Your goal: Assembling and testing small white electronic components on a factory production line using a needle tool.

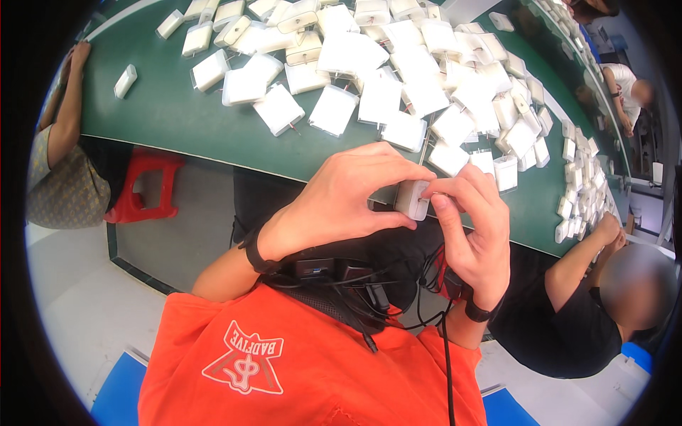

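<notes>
My left hand [341, 192] grips a small white rectangular block [411, 201] between thumb and fingers, just off the near edge of the green table. Its narrow end, with a small dark opening or fitting, faces me. Against that end, my right hand [477, 231] has thumb and index finger pinched together. Whatever lies between those two fingertips is too small to make out. Just beyond my hands spreads a large pile of similar white blocks [380, 96], many with short thin pins or wires sticking out.
The green table [163, 121] bends across the view. One lone block [125, 82] lies at its left. A smaller heap of blocks [581, 184] sits by a person [582, 298] at the right. Another person [67, 156] and a red stool [145, 186] are at the left. Black cables [369, 284] hang before me.
</notes>
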Demonstrator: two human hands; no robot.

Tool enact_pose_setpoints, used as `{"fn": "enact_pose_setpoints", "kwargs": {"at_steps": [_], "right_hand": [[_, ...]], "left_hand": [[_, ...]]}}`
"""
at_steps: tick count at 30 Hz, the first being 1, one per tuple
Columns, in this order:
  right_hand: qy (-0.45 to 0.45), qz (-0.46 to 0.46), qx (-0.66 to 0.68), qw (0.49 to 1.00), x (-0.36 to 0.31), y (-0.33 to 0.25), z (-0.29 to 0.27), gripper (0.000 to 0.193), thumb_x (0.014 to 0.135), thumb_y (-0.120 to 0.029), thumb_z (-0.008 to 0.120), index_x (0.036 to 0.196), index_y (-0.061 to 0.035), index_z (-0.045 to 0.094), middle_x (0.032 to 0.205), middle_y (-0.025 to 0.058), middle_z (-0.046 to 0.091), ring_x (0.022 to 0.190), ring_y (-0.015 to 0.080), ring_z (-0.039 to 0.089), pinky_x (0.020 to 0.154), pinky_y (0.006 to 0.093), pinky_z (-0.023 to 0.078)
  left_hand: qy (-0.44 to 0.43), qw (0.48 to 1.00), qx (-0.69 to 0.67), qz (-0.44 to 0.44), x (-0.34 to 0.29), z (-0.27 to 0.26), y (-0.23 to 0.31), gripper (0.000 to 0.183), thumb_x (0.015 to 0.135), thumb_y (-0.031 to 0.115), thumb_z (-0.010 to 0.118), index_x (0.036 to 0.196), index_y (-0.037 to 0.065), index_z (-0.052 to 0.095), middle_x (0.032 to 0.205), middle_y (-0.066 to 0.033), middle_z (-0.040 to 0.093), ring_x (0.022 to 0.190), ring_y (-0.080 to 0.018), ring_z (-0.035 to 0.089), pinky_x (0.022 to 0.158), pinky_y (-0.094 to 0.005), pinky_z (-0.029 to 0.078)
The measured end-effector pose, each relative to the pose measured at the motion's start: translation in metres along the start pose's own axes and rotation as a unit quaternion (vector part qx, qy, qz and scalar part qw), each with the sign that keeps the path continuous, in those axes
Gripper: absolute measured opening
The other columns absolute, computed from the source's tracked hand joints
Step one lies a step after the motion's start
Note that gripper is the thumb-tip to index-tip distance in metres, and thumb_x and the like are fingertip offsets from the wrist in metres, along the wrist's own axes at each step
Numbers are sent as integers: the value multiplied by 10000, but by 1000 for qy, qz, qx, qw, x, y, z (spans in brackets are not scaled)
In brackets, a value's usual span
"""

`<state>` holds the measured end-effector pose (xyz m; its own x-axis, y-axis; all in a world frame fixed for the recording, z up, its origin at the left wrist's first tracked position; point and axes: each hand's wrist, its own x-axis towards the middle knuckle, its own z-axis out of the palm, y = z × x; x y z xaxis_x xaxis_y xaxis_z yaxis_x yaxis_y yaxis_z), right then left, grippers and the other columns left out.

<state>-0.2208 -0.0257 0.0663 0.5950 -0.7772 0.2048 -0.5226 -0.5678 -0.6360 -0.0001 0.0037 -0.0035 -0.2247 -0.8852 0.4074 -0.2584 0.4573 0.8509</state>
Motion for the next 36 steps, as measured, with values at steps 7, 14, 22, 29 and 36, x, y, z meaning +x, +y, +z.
{"fn": "enact_pose_setpoints", "kwargs": {"at_steps": [7,14,22,29,36], "right_hand": [[84,-30,46,995,0,2,-7,96,956,-45,783,1048,-28,800,881,74,608,831,220,571,739,348,452],[190,27,215,958,-8,11,1,97,1047,-6,737,1046,88,761,931,144,782,744,162,717,670,269,550],[155,59,248,955,-6,19,12,110,1070,-14,710,1072,89,750,942,136,790,804,178,779,737,288,617],[127,44,247,960,-7,23,14,160,1114,-43,649,1079,85,738,964,137,789,842,179,778,770,297,615],[134,33,243,960,-8,23,11,146,1114,-24,635,1077,81,730,958,137,778,849,185,775,790,297,610]], "left_hand": [[-1,1000,-1,5,0,-1,-1,576,713,111,994,1250,58,791,1124,-79,799,1024,-273,748,902,-379,619],[-13,1000,-5,-3,0,-2,-1,599,717,108,984,1286,74,797,1135,-82,801,1035,-273,743,917,-382,611],[-18,1000,-8,-16,-1,-2,0,598,723,98,976,1291,67,795,1152,-87,803,1049,-276,746,928,-382,611],[-20,1000,-8,-15,0,-3,0,594,728,87,970,1294,61,792,1161,-89,804,1066,-280,748,936,-387,613],[-21,1000,-11,-16,0,-3,1,589,728,85,970,1289,60,793,1163,-90,803,1067,-279,749,940,-389,613]]}}
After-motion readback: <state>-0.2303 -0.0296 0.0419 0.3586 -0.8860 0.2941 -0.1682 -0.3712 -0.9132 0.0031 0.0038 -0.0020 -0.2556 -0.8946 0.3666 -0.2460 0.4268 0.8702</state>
